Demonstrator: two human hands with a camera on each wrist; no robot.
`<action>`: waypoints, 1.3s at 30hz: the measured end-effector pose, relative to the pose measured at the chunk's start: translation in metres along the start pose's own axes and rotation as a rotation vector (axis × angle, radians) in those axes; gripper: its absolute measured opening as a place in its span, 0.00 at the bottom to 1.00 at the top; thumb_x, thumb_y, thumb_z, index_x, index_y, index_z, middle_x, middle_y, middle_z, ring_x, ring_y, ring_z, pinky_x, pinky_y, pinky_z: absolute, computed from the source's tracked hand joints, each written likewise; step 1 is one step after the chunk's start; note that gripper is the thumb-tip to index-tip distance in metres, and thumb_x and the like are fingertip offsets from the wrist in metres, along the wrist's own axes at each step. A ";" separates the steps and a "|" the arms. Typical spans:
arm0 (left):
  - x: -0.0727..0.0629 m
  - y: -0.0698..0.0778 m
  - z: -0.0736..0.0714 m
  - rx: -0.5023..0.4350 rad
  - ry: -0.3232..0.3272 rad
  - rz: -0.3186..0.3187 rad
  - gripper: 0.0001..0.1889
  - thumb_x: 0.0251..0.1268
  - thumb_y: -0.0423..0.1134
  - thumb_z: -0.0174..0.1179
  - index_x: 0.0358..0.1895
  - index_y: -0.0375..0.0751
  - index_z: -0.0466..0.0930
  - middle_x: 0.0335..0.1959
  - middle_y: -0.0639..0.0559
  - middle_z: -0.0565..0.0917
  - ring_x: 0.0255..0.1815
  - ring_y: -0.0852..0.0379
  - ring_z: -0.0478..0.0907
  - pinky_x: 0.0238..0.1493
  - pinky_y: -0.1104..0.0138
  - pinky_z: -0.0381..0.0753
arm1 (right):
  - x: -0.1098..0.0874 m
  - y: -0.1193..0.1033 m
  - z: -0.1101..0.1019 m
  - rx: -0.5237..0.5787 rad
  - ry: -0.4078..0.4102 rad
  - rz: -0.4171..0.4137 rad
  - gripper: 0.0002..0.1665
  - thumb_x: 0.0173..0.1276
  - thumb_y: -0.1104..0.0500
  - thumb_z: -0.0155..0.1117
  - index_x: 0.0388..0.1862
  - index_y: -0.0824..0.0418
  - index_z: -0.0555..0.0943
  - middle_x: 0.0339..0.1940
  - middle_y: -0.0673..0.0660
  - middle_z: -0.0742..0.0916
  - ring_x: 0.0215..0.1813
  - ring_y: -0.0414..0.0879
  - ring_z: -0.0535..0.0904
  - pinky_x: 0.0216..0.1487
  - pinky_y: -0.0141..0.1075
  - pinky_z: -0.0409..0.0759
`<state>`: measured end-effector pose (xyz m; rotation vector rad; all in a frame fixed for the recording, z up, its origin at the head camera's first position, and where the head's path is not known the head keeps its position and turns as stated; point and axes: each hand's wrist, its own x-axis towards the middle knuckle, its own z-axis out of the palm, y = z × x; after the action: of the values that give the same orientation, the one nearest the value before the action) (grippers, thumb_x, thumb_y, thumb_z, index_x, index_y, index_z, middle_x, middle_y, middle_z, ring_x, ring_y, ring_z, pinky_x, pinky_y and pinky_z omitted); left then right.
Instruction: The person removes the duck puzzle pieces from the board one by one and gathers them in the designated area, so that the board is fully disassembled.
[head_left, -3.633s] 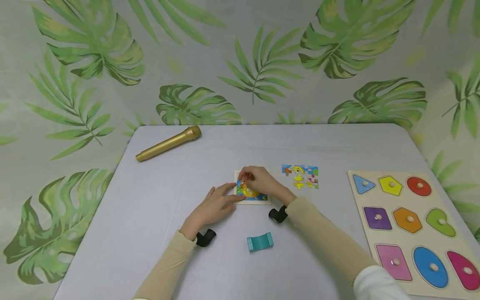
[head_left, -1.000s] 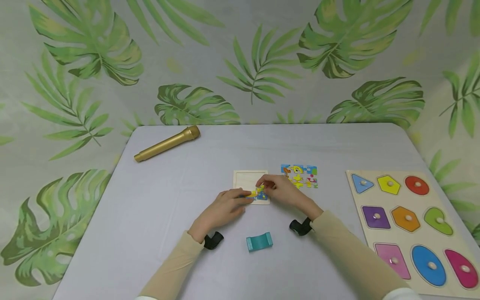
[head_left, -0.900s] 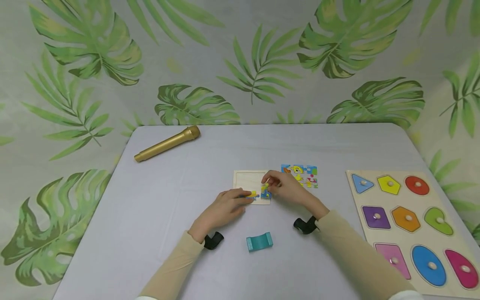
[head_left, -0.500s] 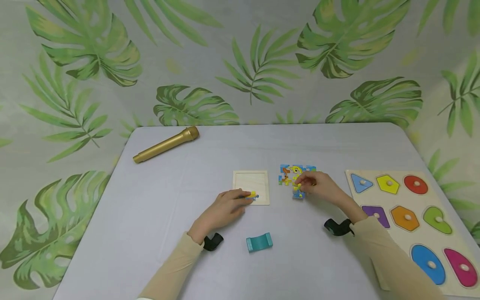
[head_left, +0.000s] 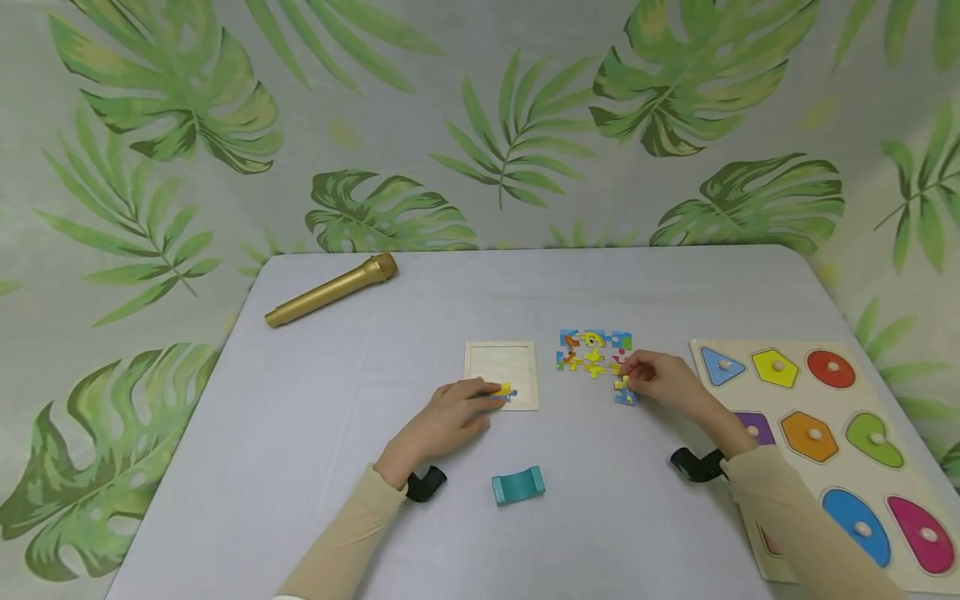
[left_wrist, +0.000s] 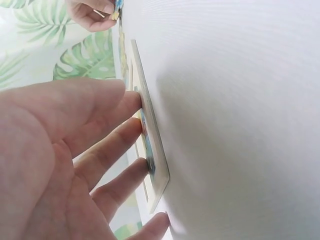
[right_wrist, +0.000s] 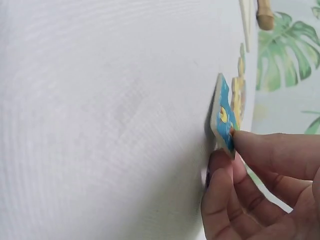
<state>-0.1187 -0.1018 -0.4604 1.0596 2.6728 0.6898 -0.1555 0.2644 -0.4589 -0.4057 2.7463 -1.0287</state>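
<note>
My right hand pinches a blue-and-yellow jigsaw piece between thumb and fingers, low over the cloth. It is just in front of several laid-out jigsaw pieces, which sit in two rows with small gaps. To the left lies a square wooden puzzle tray, mostly bare inside. My left hand rests its extended fingers across the tray's lower left; in the left wrist view the fingertips touch its face and edge. Beside them a yellow-and-blue piece shows in the tray, partly covered by the fingers.
A teal curved block lies in front of the tray. The large shape board with knobbed pieces stands at the right, partly under my right forearm. At the back left is a gold microphone. A leaf-patterned cloth hangs behind the table.
Jigsaw pieces have left the tray, and the row in front of the top one has gained a piece. My right hand has carried its piece rightward from the tray; my left stays at the tray.
</note>
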 end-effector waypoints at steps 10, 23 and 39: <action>-0.005 0.000 0.000 0.040 -0.007 0.012 0.20 0.72 0.39 0.53 0.64 0.43 0.74 0.70 0.47 0.65 0.72 0.45 0.55 0.67 0.47 0.56 | 0.002 -0.013 0.006 -0.048 0.031 -0.089 0.06 0.59 0.74 0.63 0.34 0.66 0.79 0.28 0.52 0.79 0.33 0.46 0.73 0.33 0.34 0.74; -0.016 -0.015 -0.007 -0.019 0.010 -0.023 0.20 0.70 0.37 0.56 0.64 0.45 0.75 0.70 0.46 0.65 0.72 0.44 0.56 0.67 0.45 0.54 | 0.042 -0.080 0.061 0.122 -0.135 -0.277 0.08 0.61 0.73 0.61 0.39 0.65 0.80 0.35 0.56 0.83 0.36 0.45 0.76 0.38 0.36 0.78; -0.018 -0.017 -0.007 -0.064 0.006 -0.035 0.18 0.70 0.37 0.55 0.61 0.43 0.77 0.70 0.45 0.65 0.72 0.43 0.56 0.67 0.43 0.52 | 0.060 -0.111 0.090 0.181 -0.196 -0.288 0.14 0.56 0.75 0.60 0.41 0.65 0.81 0.34 0.54 0.81 0.36 0.44 0.75 0.39 0.34 0.76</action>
<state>-0.1184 -0.1272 -0.4622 0.9942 2.6482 0.7676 -0.1676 0.1101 -0.4565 -0.8425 2.4442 -1.2180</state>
